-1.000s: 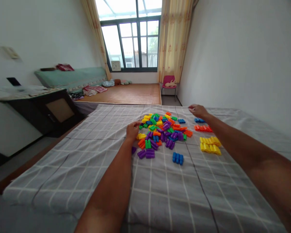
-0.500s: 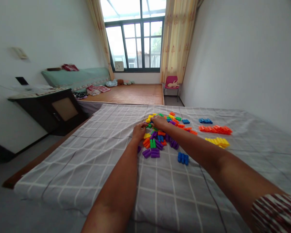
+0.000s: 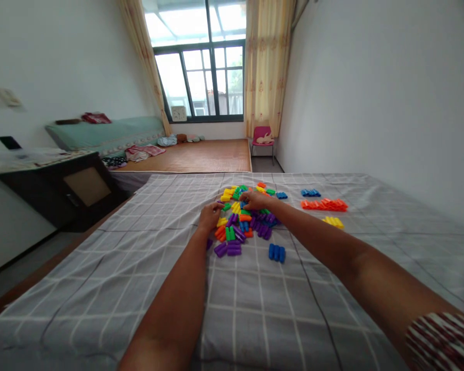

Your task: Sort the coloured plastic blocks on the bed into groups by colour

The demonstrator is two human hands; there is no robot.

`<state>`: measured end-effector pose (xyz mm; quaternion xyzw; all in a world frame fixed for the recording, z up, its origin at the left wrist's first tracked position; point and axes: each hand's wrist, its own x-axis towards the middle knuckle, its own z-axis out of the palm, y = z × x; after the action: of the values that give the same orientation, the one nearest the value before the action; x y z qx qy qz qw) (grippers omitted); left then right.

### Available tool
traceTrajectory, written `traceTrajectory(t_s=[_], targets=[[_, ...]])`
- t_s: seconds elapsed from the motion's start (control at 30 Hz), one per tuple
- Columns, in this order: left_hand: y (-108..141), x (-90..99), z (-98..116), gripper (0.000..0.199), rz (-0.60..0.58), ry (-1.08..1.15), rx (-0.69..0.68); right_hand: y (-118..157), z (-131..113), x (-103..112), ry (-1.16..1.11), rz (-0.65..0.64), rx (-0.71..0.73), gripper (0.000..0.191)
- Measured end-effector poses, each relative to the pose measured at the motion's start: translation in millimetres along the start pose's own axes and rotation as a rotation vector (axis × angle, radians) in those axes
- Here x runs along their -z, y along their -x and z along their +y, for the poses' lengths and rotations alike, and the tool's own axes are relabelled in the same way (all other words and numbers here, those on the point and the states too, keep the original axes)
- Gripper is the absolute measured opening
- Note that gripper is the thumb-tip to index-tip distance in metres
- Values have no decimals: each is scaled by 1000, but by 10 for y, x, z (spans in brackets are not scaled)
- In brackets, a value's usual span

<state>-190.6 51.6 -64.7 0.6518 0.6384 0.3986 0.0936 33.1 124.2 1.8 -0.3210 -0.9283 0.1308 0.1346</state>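
Observation:
A loose heap of small plastic tube-shaped pieces, with purple pieces, a green piece, orange and yellow pieces, lies on the grey checked cloth. At the heap's left edge is my left hand, fingers bent beside a green piece; whether it grips anything is unclear. My right hand reaches over the middle of the heap, its fingers closed on a blue piece. The right hand and forearm hide part of the heap.
Right of the heap lie a blue row, an orange row and a yellow row of pieces. A blue group is nearer me. Beyond the cloth are a bed mat, a pink chair and a dark cabinet.
The view has turned slightly right, so everything sits further left. My right hand has moved a little right across the heap, widening the gap to my left hand, which stays at the heap's edge.

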Motion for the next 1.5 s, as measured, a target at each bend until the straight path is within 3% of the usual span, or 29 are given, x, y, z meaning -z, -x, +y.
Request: traceTrajectory(t_s=[0.1, 0.2, 0.27, 0.37, 0.43, 0.53, 0.63, 0.8, 1.07, 1.17, 1.3, 1.5], targets=[[2, 3, -3, 28, -10, -22, -3, 100, 86, 84, -59, 30, -30, 25], [8, 21, 13, 27, -21, -47, -7, 220, 372, 343, -100, 65, -68, 34], [12, 40, 31, 26, -29, -64, -10, 344, 708, 583, -121, 111, -126, 41], [14, 62, 60, 26, -39, -86, 3, 607, 1335, 919, -75, 219, -345, 52], [12, 66, 72, 27, -42, -96, 11, 796, 1728, 1053, 43, 164, -487, 57], [8, 61, 75, 27, -46, -87, 11, 1004, 2124, 1083, 141, 70, -604, 61], [7, 57, 66, 27, -49, -82, 15, 1071, 2274, 991, 142, 5, -623, 61], [9, 57, 60, 26, -46, -85, 7, 1027, 2303, 875, 177, -32, -616, 58], [6, 18, 41, 27, -47, -57, 16, 1084, 2307, 880, 360, -70, -564, 36], [6, 10, 20, 27, -46, -64, 5, 1068, 2216, 915, 429, -7, -488, 36], [-6, 26, 58, 29, -29, -67, -44, 852, 1776, 852, 435, 85, -369, 28], [21, 57, 292, 26, -38, 3, -117, 434, 865, 358, 237, -40, -138, 29]])
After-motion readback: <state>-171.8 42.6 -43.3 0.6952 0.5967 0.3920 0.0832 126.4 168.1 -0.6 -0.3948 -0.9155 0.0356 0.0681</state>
